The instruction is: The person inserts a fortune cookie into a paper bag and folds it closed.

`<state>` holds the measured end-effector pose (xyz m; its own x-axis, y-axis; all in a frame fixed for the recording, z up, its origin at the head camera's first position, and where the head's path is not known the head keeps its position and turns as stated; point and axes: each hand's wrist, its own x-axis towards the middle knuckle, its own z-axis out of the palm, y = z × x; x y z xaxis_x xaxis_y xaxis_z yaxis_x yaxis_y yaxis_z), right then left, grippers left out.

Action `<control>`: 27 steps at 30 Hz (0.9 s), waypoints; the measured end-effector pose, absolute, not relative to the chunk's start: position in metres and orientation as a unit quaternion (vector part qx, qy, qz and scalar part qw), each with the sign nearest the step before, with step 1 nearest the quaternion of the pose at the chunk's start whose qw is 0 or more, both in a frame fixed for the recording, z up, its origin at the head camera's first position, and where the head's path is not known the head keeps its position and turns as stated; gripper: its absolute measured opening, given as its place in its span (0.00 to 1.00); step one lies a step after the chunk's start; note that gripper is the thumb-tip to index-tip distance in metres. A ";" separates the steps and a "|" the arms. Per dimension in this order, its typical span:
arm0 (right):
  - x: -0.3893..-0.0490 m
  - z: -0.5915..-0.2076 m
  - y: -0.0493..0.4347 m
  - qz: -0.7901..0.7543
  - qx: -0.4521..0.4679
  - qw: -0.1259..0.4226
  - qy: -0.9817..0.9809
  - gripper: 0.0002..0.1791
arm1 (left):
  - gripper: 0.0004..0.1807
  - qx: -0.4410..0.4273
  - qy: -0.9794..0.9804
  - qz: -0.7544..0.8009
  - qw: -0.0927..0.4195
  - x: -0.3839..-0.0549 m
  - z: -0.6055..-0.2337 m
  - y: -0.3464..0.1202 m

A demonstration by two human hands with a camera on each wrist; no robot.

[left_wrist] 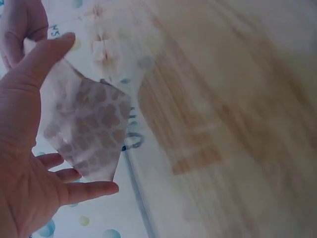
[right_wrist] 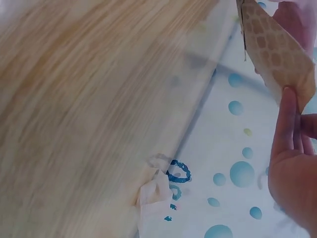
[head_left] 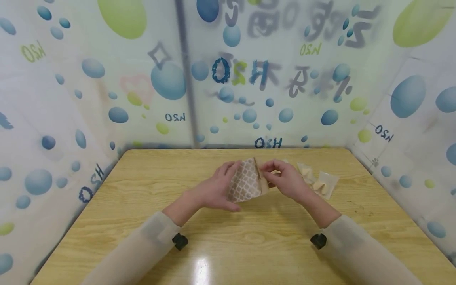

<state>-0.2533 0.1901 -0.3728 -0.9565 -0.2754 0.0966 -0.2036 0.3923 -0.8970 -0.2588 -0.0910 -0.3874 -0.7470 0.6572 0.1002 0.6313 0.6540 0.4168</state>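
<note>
A small paper packet (head_left: pixel 244 183) with a brown-and-white lattice pattern is held tilted above the table. Whether it is a bag or a box I cannot tell. The left hand (head_left: pixel 215 190) holds it from the left side, its fingers spread around the paper, as the left wrist view of the packet (left_wrist: pixel 86 126) also shows. At the packet's right edge, the right hand (head_left: pixel 285 180) pinches a plain brown flap (head_left: pixel 263 180) between thumb and fingers. In the right wrist view, fingertips (right_wrist: pixel 289 96) press on the packet's corner. The packet's inside is hidden.
Fortune cookies (head_left: pixel 319 187) in clear wrappers lie on the wooden table (head_left: pixel 149 174) just right of the right hand, partly hidden behind it. Walls with blue and green dots (head_left: pixel 169 81) enclose the table's back and sides. Each sleeve cuff carries a black device (head_left: pixel 179 241).
</note>
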 end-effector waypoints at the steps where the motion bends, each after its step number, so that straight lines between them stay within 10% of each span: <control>1: -0.253 -0.373 0.190 -0.541 -0.145 0.036 0.828 0.13 | 0.79 0.353 0.908 0.225 0.031 -0.258 -0.388 -0.090; 27: -0.248 -0.368 0.187 -0.471 -0.174 0.014 0.865 0.14 | 0.75 0.340 0.915 0.217 -0.017 -0.260 -0.391 -0.093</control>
<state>-0.2482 0.1866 -0.3679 -0.9393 -0.3133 0.1399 -0.2876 0.4964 -0.8191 -0.2598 -0.0928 -0.3913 -0.7686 0.6142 0.1790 0.6291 0.6749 0.3858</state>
